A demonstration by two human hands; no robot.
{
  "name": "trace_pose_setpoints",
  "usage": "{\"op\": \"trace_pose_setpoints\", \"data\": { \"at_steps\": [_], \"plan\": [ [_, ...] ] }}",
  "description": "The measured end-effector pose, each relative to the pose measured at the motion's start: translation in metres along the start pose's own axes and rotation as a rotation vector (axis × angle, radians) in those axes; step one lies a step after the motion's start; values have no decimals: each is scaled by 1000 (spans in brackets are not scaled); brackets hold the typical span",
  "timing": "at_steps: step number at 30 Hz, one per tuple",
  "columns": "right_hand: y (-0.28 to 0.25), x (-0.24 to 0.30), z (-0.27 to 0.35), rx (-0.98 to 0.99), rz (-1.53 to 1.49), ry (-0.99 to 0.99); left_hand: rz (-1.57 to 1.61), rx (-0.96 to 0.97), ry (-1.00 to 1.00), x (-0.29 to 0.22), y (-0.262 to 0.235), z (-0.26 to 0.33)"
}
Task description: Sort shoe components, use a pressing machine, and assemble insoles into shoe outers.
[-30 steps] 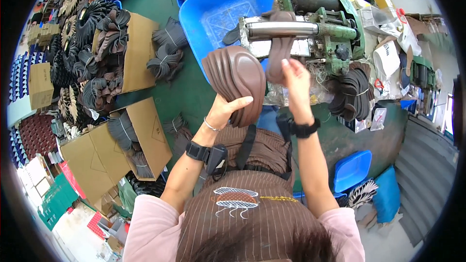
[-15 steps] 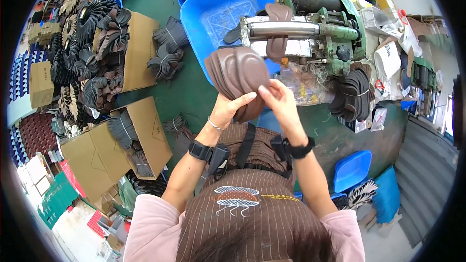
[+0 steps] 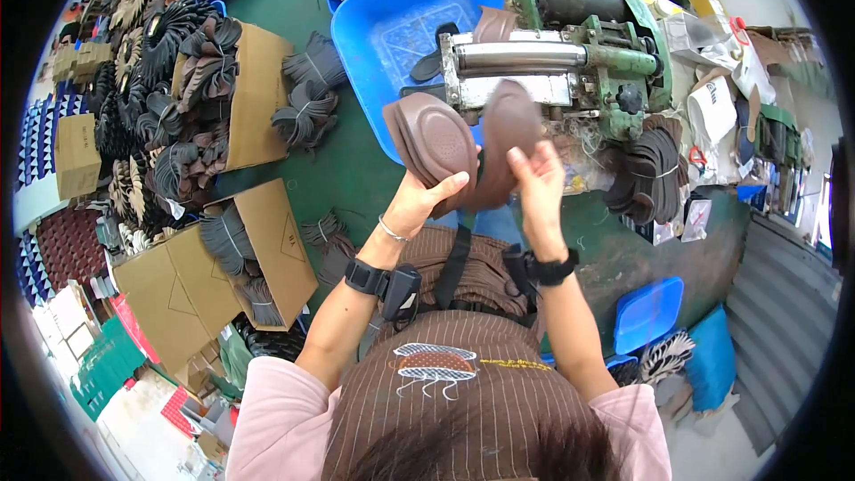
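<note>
My left hand (image 3: 419,200) is closed round a stack of brown insoles (image 3: 436,141), its thumb lying across the top one. To the right, my right hand (image 3: 537,180) grips a single brown insole (image 3: 510,129), held upright and slightly blurred, apart from the stack at its upper end. Just beyond both hands stands a green roller machine (image 3: 614,62) with a shiny metal roller (image 3: 521,54). Another brown insole (image 3: 493,25) lies at the roller's far side, partly hidden by it.
A blue basin (image 3: 361,62) with dark insoles inside stands left of the machine. Bundled dark insoles (image 3: 655,169) sit at the bench's right edge. Cardboard boxes (image 3: 258,98) of tied insoles stand on the left, and a smaller blue tray (image 3: 648,312) lies at lower right.
My right hand has drawn one insole off the stack and moved it right. The insole in the roller has passed farther to the far side.
</note>
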State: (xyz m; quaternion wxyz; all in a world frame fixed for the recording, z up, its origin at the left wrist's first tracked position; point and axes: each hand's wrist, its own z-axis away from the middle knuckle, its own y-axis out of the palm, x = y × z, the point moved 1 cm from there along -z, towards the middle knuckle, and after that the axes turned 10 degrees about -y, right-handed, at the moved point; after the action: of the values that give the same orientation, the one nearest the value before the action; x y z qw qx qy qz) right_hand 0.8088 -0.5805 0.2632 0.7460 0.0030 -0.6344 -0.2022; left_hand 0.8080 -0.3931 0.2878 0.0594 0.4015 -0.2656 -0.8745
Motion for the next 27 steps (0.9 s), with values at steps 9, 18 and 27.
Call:
{"op": "trace_pose_setpoints", "data": {
  "at_steps": [9,18,27],
  "plan": [
    [17,-3,0,203,173,175,52,-134,37,11,-2,-3],
    [-2,-12,-43,58,170,12,344,-85,17,6,0,-4],
    [-19,-28,-53,-115,272,-46,296,-96,-25,0,3,-4]
  ]
}}
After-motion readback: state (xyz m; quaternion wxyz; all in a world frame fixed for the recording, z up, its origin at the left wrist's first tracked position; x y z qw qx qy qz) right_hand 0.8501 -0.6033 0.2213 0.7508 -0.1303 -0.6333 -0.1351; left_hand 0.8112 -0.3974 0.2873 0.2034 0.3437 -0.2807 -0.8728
